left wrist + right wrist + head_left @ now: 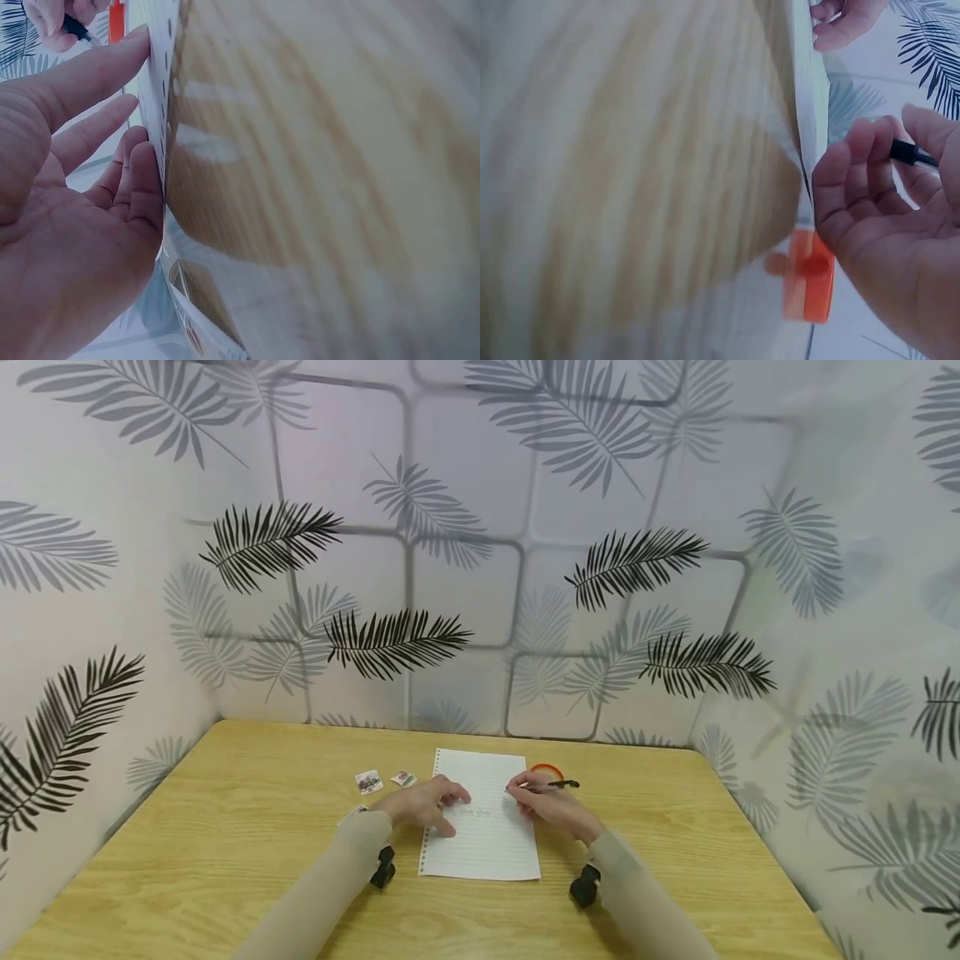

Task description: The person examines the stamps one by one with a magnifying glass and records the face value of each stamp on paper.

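Head view: a sheet of lined paper [480,853] lies flat on a wood-grain table [202,835], punched holes down its left edge, between the person's two forearms. Left hand [420,803] rests across the left part of the sheet, fingers spread and thumb well apart from them, gripping nothing; the left wrist view has its fingertips against the paper near the holes. Right hand [557,807] is at the sheet's right edge, thumb and fingers closed together on a dark pen [564,784] (from where I stand, I cannot tell whether its tip touches the paper). One row of faint handwriting [471,812] runs across the page between the hands. Just beyond the right hand, beside the sheet, sits a red-orange object [547,771], arched on top, partly hidden by the fingers. Left of the sheet lie two small printed cards, one nearer the paper [403,778] and one farther out [368,782]; a third card [352,814] is partly covered by the left sleeve [330,877]. Black wrist cameras [383,867] hang under both cuffs. Leaf-patterned fabric or paper [465,585] backs the table.
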Motion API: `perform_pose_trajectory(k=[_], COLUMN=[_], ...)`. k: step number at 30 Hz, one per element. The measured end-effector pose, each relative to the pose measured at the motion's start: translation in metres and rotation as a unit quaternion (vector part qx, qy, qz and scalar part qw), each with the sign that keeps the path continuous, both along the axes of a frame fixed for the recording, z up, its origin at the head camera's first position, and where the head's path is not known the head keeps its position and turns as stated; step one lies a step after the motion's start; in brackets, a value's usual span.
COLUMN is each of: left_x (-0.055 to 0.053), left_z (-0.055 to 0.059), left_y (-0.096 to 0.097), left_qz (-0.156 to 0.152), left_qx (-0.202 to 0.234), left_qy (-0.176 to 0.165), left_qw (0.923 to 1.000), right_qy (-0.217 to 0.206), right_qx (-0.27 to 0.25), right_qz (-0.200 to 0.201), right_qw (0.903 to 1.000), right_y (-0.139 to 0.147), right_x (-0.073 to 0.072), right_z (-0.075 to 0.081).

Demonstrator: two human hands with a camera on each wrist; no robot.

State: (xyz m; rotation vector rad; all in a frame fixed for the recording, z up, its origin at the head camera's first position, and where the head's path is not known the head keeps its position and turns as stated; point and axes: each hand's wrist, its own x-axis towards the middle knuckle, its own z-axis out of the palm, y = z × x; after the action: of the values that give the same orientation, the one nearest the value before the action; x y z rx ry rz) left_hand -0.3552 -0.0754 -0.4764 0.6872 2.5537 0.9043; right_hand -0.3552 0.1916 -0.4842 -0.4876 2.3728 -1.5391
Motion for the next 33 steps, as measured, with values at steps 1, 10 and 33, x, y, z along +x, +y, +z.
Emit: perform_pose_trajectory(k=[1,10,33], left_x=[0.0,-0.001,0.002], left_z=[0.0,-0.001,0.002], left_y=[0.0,0.0,-0.008], left_qz=[0.001,-0.006,0.016], left_qx=[-0.001,-0.006,0.036], left_qy=[-0.001,0.009,0.01], left_qw=[1.0,0.9999,0.9992], right_qy=[0.013,0.071,-0.023], right_qx=[0.001,-0.002,-0.012], right_qz=[0.007,0.077,0.001], right_qw=[0.9999,0.9945,0.9997], right_y=[0.002,0.019,0.031], right_x=[0.0,-0.003,-0.009], right_z=[0.001,0.006,0.004])
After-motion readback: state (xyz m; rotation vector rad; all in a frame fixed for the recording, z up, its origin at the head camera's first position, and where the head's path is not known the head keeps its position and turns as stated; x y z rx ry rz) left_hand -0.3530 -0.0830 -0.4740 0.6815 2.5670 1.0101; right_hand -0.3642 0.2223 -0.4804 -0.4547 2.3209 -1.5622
